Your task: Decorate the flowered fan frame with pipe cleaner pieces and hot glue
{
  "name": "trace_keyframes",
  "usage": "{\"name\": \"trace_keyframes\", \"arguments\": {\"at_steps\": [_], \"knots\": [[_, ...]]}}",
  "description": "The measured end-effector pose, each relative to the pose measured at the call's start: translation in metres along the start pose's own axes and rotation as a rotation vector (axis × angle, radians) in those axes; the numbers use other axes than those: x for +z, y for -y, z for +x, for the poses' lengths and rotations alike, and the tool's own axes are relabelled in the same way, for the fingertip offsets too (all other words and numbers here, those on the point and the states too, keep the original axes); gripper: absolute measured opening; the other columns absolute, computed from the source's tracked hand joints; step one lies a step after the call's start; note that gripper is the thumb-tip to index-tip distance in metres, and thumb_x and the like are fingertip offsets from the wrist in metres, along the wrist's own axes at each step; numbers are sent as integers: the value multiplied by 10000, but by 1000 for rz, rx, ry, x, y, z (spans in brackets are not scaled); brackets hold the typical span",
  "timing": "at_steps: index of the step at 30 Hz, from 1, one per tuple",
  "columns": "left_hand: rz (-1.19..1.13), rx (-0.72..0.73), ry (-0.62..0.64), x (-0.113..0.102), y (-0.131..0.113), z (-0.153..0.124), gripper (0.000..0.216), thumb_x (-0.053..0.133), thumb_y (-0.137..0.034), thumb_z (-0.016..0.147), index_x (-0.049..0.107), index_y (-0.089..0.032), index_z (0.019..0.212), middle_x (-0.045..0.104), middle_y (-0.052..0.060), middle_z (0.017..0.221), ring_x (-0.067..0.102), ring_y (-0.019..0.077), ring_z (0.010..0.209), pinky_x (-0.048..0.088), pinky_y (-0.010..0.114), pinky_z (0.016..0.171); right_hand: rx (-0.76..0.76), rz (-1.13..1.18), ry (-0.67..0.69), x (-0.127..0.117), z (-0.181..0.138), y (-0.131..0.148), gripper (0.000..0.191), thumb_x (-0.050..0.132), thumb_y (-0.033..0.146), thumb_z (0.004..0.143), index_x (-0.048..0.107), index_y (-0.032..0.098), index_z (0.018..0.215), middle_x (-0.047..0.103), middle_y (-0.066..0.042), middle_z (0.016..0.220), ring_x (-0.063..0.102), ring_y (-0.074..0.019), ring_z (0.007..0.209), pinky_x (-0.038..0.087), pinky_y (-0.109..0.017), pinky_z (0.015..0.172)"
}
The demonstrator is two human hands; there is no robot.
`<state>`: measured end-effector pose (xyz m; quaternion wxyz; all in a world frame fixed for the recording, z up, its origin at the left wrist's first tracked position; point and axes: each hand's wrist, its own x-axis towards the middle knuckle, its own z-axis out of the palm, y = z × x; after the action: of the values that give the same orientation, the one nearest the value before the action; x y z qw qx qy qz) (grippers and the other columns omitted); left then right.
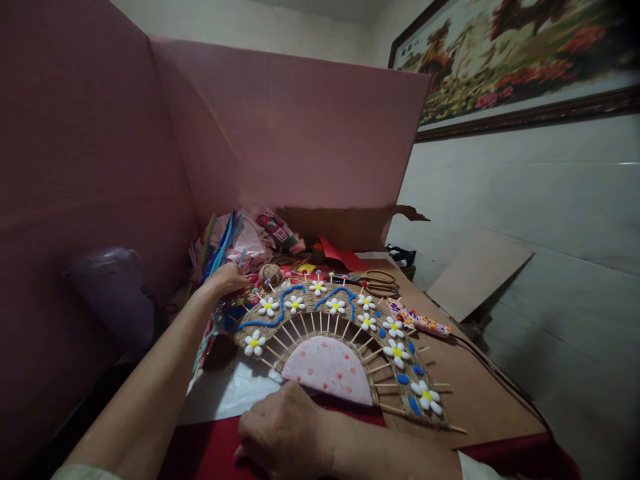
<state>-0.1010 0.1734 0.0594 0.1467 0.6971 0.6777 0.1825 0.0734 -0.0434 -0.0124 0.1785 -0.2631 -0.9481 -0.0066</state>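
Note:
A half-round fan [295, 320] of woven twine and thin sticks lies on the table, bearing white clay daisies [397, 353], blue wavy lines and blue ovals. Its inner half-disc [327, 370] is covered in pink dotted cloth. Just below the half-disc's left corner is my right hand [285, 430], its fingers curled; whatever they hold is hidden. My left hand [230, 279] reaches past the fan's upper left edge to the craft supplies. Its fingers are bent together and their tips are hidden among the supplies. A ball of twine [271, 275] sits close to it.
Blue pipe cleaners [220, 243] and crumpled pink paper [250, 240] are heaped at the back left. Scissors [377, 283] lie behind the fan. A flower-patterned glue gun [420, 319] rests to the right, its cable [500, 370] trailing off the cardboard [487, 400]. Pink panels [290, 133] stand behind.

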Motion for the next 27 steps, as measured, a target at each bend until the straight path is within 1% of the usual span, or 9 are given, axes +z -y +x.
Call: {"name": "trace_keyframes", "arguments": {"at_steps": [7,11,14,18,19,21,23,25,27], "knots": [[-380,-59,-125,-27,-16,-19,130,631,-169,512,515,-161,453,378,-53,322,360,86,352,205,215,382,-3,2,-19,3,-1,-1,250,552,427,804,538,188,730,683,11,670,627,-135,567,228,-243,386],[-695,-52,-132,-34,-29,-35,151,647,-212,528,519,-157,585,454,-45,389,377,74,346,224,183,356,-10,31,-66,8,-2,-2,220,572,398,786,529,190,727,674,17,666,611,-127,563,258,-230,406],[-884,-24,-94,-37,-40,-51,210,677,-220,508,525,-149,634,507,-30,460,433,73,378,271,163,357,-17,119,-186,8,-3,-2,171,569,350,783,536,191,730,654,9,640,583,-126,548,304,-223,439],[-1041,54,37,-29,-53,-82,243,724,-219,509,558,-142,669,547,-18,520,459,62,399,309,158,372,79,453,-526,0,-5,1,149,467,276,863,546,187,773,613,-13,665,563,-122,600,405,-226,559],[-1079,83,82,-24,-55,-92,249,736,-233,522,563,-143,677,556,-20,528,433,47,381,293,152,363,164,546,-623,-3,-6,0,142,453,264,874,542,187,795,595,-12,668,555,-122,608,416,-227,573],[-1202,159,276,-14,-58,-111,253,754,-246,558,572,-141,701,562,-23,537,398,26,365,248,135,347,375,743,-827,-7,-6,-3,111,442,271,890,518,191,893,555,0,685,534,-115,600,429,-224,560],[-1217,177,423,-2,-61,-129,254,759,-263,588,577,-143,718,559,-29,532,410,25,371,228,126,344,543,934,-988,-10,-4,-9,183,451,313,894,468,198,1036,536,5,740,525,-106,592,444,-217,536],[-1199,168,489,9,-62,-142,266,766,-265,590,566,-144,717,560,-33,540,413,23,371,230,129,346,602,1041,-1060,-12,-2,-17,273,491,348,876,455,198,1101,553,-10,815,549,-111,645,472,-226,572],[-1190,173,525,19,-64,-150,279,774,-268,580,556,-145,702,526,-48,499,395,26,359,205,135,335,593,1036,-1071,-15,0,-22,243,531,349,854,530,186,1034,591,-35,873,579,-136,749,492,-259,673]]}}
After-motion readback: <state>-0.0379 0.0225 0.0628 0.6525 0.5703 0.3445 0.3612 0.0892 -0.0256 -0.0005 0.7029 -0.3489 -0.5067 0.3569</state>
